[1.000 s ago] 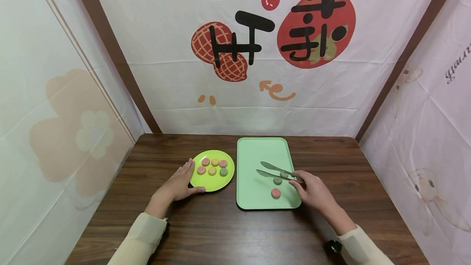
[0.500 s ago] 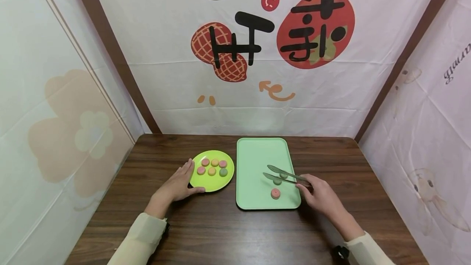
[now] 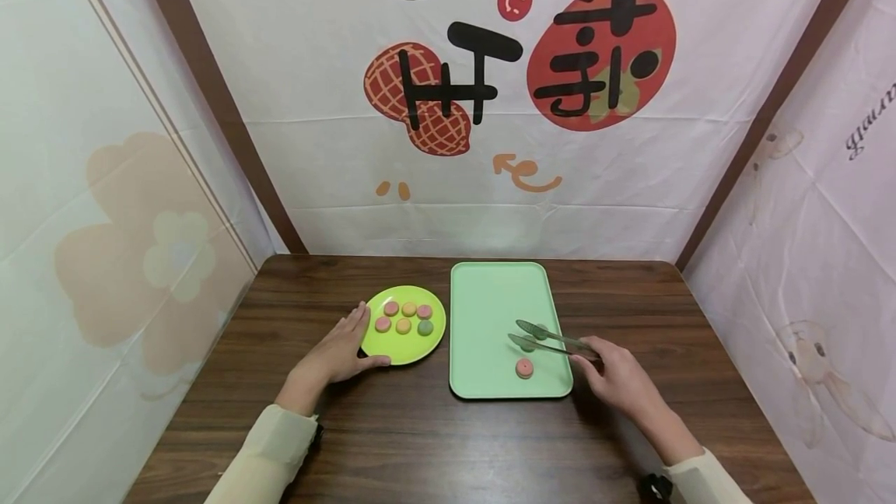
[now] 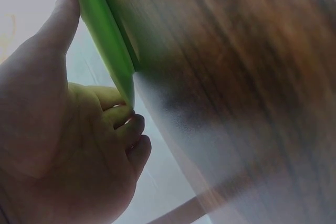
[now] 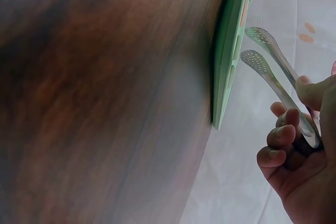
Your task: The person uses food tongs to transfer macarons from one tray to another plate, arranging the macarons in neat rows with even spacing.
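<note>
The right hand grips metal tongs, their perforated tips parted above the pale green tray. Beneath those tips lie 2 green macarons, partly hidden; 1 pink macaron sits just nearer the person than the tips. Well left of this grip, the left hand, thumb and fingers spread, rests against a lime-green plate. Right of those fingers, it bears 6 macarons: 3 pink, 2 yellow, 1 green
</note>
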The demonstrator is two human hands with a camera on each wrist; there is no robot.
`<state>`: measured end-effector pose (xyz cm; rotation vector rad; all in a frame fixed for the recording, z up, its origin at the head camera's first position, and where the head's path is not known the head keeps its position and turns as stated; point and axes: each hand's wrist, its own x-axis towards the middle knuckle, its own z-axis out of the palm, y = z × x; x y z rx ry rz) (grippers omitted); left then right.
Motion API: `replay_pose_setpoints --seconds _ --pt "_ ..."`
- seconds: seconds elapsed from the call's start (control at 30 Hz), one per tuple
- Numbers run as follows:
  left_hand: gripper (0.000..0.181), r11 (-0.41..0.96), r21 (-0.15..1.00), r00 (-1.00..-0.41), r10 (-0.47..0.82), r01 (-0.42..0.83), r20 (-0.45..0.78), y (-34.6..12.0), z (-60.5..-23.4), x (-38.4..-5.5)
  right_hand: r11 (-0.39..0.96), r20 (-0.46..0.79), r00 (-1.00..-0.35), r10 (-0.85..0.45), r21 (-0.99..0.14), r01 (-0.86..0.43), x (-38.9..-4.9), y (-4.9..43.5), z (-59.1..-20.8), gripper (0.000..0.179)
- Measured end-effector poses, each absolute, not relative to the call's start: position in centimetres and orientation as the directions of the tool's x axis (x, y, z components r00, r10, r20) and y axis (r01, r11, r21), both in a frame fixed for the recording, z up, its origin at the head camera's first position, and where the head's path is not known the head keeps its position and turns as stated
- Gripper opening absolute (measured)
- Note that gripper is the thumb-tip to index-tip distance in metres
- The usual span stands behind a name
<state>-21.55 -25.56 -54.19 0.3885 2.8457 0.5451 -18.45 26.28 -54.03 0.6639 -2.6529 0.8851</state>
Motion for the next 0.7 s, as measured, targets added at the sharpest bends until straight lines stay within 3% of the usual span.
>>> replay_pose_setpoints --seconds 0.7 --pt "0.118 0.894 0.389 -0.939 0.303 0.221 -0.164 -25.49 -53.95 -21.60 0.722 0.323 -0.888 -0.327 -0.521 -0.455 -17.61 26.89 -53.71 0.014"
